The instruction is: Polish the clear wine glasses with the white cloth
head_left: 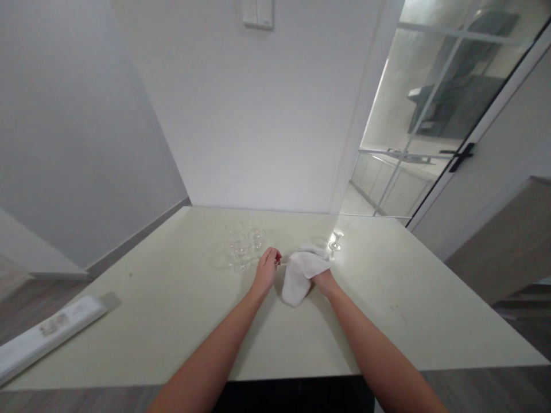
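My right hand point(326, 281) grips a white cloth point(300, 276) bunched over the pale table point(172, 310). My left hand point(266, 269) is closed at the cloth's left edge, fingertips pinching what looks like part of a clear glass point(280, 263); the cloth hides most of it. Several clear glasses point(243, 242) stand together just beyond my left hand. A single stemmed glass point(334, 243) stands beyond the cloth to the right.
A long white box point(47, 335) lies at the table's left front corner. The table's far edge meets a white wall point(258, 143). A glass door with a black handle point(461, 156) is at the right, beside a grey cabinet point(512, 241).
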A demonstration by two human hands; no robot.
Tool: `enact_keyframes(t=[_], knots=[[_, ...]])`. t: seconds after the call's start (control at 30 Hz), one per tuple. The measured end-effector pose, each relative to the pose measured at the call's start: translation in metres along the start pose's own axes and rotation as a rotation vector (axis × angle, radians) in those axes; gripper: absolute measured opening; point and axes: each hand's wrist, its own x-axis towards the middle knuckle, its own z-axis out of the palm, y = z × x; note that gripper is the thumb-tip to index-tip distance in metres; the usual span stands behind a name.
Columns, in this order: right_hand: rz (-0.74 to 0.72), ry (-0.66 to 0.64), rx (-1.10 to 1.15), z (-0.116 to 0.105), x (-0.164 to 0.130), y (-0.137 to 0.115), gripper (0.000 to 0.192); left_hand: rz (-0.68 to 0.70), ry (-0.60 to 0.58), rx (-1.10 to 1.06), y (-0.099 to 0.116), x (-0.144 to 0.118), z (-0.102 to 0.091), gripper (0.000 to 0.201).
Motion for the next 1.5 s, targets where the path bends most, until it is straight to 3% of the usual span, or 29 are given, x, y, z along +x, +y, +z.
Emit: enact_keyframes(t=[0.07, 0.13, 0.2, 0.3, 0.37, 0.53, 0.63, 0.77, 0.93, 1.07, 1.23, 1.5], knots=[[0.012, -0.015, 0.034, 0.005, -0.002, -0.013, 0.035, -0.217, -0.021, -0.125, -0.004, 0.004, -0.001, 0.028], [0.070, -0.060, 0.130, 0.010, -0.005, -0.021, 0.041, -0.324, -0.033, -0.217, -0.007, 0.006, -0.003, 0.028], [0.137, -0.078, 0.269, 0.012, -0.007, -0.023, 0.043, -0.354, -0.030, -0.307, -0.009, 0.007, -0.005, 0.029], [0.168, -0.004, 0.454, 0.011, -0.008, -0.021, 0.038, -0.357, -0.021, -0.408, -0.008, 0.008, -0.006, 0.029], [0.177, -0.024, 0.472, 0.009, -0.009, -0.022, 0.035, -0.324, -0.009, -0.383, -0.006, 0.008, -0.005, 0.028], [0.203, -0.356, 0.181, 0.006, -0.012, -0.019, 0.027, -0.059, -0.016, -0.077, -0.001, 0.003, -0.003, 0.032], [0.146, -0.321, 0.088, 0.003, -0.012, -0.004, 0.026, 0.156, -0.040, 0.072, 0.002, -0.002, -0.005, 0.037], [0.022, -0.279, -0.008, -0.002, -0.006, 0.011, 0.024, 0.298, -0.064, 0.140, 0.003, -0.008, -0.006, 0.039], [0.010, -0.342, -0.097, -0.004, -0.006, 0.013, 0.024, 0.355, -0.050, 0.174, 0.002, -0.009, -0.007, 0.038], [0.086, -0.325, -0.030, -0.003, -0.010, 0.009, 0.026, 0.377, -0.051, 0.188, 0.002, -0.010, -0.006, 0.038], [0.040, -0.285, -0.034, -0.002, -0.012, -0.002, 0.022, 0.447, -0.044, 0.207, 0.004, -0.017, -0.004, 0.036], [0.072, -0.371, -0.041, -0.008, -0.012, 0.001, 0.027, 0.533, -0.055, 0.214, 0.006, -0.023, -0.003, 0.035]])
